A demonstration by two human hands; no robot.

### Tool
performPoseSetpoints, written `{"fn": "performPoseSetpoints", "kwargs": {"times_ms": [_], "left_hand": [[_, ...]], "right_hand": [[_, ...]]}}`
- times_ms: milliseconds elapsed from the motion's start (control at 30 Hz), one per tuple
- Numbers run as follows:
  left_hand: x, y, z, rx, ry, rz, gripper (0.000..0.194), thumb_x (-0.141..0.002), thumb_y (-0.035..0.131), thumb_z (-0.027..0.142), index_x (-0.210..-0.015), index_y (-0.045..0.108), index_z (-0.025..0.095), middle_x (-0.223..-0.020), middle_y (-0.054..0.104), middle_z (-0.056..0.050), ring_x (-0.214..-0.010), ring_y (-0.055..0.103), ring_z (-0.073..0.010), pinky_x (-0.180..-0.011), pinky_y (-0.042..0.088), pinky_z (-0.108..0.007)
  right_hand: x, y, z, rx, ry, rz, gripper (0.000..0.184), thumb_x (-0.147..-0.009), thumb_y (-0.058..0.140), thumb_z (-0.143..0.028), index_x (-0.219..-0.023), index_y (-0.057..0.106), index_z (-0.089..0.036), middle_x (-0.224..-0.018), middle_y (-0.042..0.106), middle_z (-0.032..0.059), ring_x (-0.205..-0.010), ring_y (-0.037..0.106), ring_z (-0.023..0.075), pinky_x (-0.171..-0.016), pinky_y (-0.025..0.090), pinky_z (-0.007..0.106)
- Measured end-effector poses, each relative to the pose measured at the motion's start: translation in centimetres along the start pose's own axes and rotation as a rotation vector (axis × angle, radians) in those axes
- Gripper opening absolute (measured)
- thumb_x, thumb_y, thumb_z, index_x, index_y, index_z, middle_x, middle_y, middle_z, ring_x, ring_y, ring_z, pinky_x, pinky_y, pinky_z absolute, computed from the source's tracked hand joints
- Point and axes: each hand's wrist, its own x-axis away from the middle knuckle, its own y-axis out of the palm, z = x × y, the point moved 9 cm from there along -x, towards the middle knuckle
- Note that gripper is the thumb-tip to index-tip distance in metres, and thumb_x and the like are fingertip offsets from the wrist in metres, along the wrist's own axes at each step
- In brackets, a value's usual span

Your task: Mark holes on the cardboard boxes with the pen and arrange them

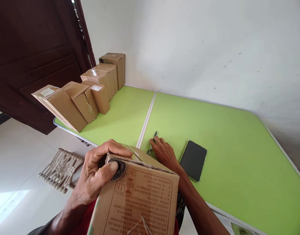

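Observation:
A cardboard box printed with brown text and symbols is close in front of me, tilted, its lower part cut off by the frame. My left hand grips its upper left corner, the thumb lying over a black scribbled ring and the fingers across the top. Beyond the box, my right hand rests low at the green tabletop with its fingers closed round a pen. Part of the pen is hidden by the fingers. A dark-screened tablet lies just right of that hand.
Several cardboard boxes stand in a row at the left end of the green table, up to the white wall. On the floor at left is a woven stool. A dark door fills the far left.

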Motion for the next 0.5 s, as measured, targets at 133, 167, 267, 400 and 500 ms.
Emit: {"fn": "performPoseSetpoints", "kwargs": {"times_ms": [133,167,267,400,500], "left_hand": [[-0.1,0.2,0.0,0.017,-0.003,-0.007,0.027,-0.099,0.07,0.045,-0.109,0.084,0.025,-0.101,0.079,-0.007,-0.09,0.071,-0.0245,-0.08,0.055,-0.035],[-0.1,0.2,-0.1,0.031,-0.004,-0.005,0.027,-0.099,0.07,0.045,-0.109,0.084,0.025,-0.101,0.08,-0.007,-0.09,0.071,-0.0242,-0.079,0.054,-0.035],[-0.1,0.3,-0.3,0.048,-0.01,-0.004,0.027,-0.099,0.069,0.045,-0.11,0.083,0.024,-0.103,0.079,-0.007,-0.09,0.07,-0.0235,-0.081,0.053,-0.035],[0.0,0.4,-0.4,0.026,-0.007,0.0,0.031,-0.1,0.068,0.048,-0.111,0.084,0.023,-0.103,0.077,-0.008,-0.092,0.067,-0.0242,-0.081,0.049,-0.034],[0.0,0.4,-0.4,0.014,-0.023,0.011,0.034,-0.099,0.068,0.051,-0.111,0.083,0.023,-0.101,0.076,-0.008,-0.093,0.067,-0.0246,-0.078,0.047,-0.034]], "right_hand": [[0.0,-0.4,0.3,0.009,-0.026,0.008,0.039,-0.095,0.048,0.01,-0.111,0.069,-0.019,-0.118,0.071,0.0144,-0.101,0.069,0.0258,-0.073,0.051,0.031],[0.0,-0.6,0.5,0.002,-0.026,0.018,0.039,-0.094,0.048,0.01,-0.109,0.069,-0.019,-0.116,0.071,0.0138,-0.099,0.069,0.0254,-0.072,0.05,0.031],[-0.1,-1.5,1.5,-0.04,-0.002,0.076,0.038,-0.091,0.048,0.012,-0.101,0.066,-0.02,-0.113,0.07,0.013,-0.094,0.068,0.0244,-0.065,0.046,0.03],[-0.2,-4.4,3.9,-0.163,0.11,0.231,0.029,-0.092,0.05,0.005,-0.09,0.057,-0.023,-0.101,0.067,0.0123,-0.084,0.066,0.0245,-0.056,0.039,0.03],[1.2,-9.0,5.6,-0.321,0.207,0.389,0.016,-0.103,0.05,-0.016,-0.091,0.05,-0.026,-0.087,0.063,0.0069,-0.07,0.063,0.022,-0.056,0.045,0.031]]}}
